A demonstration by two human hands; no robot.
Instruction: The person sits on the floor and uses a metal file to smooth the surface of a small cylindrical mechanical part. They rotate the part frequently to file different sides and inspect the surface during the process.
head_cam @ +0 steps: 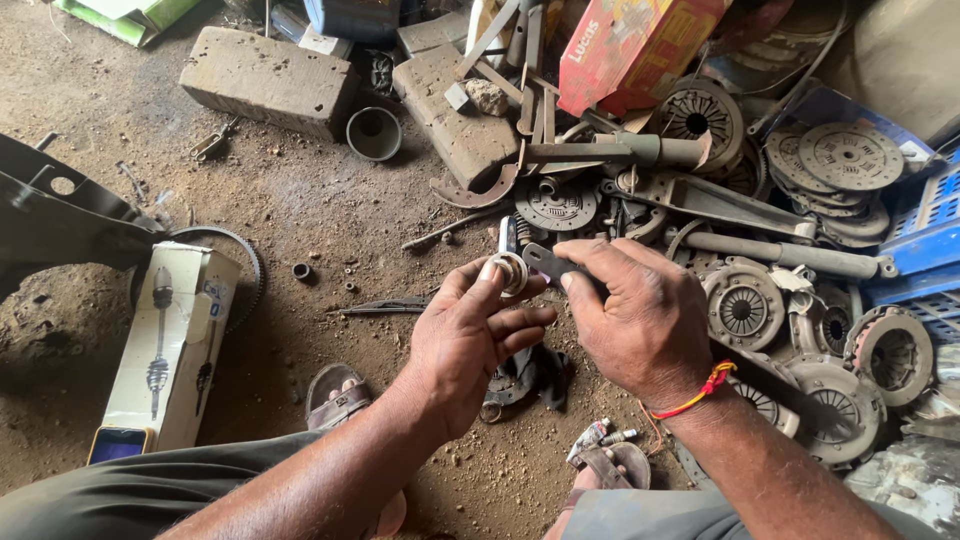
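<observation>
While the head view looks straight down over both forearms, the left hand pinches a small pale ring-shaped part, likely a bearing or bush, between thumb and forefinger, with the other fingers loosely curled beneath. The right hand is closed around the handle of a flat dark metal tool, whose rounded end sticks out toward the ring and lies just beside it, close to touching; whether they meet I cannot tell. By the look of it, the step in hand is bringing the tool's end to the ring, either to fit or to work it. That would call for a steady pinch on the ring and a careful line-up of the tool's tip with its bore.

Taking the ring as landmark: a white carton printed with a drive shaft lies well to its left on the dirt floor. Clutch plates are heaped to its right. A sandalled foot sits below and left. A red and yellow thread circles the right wrist.
</observation>
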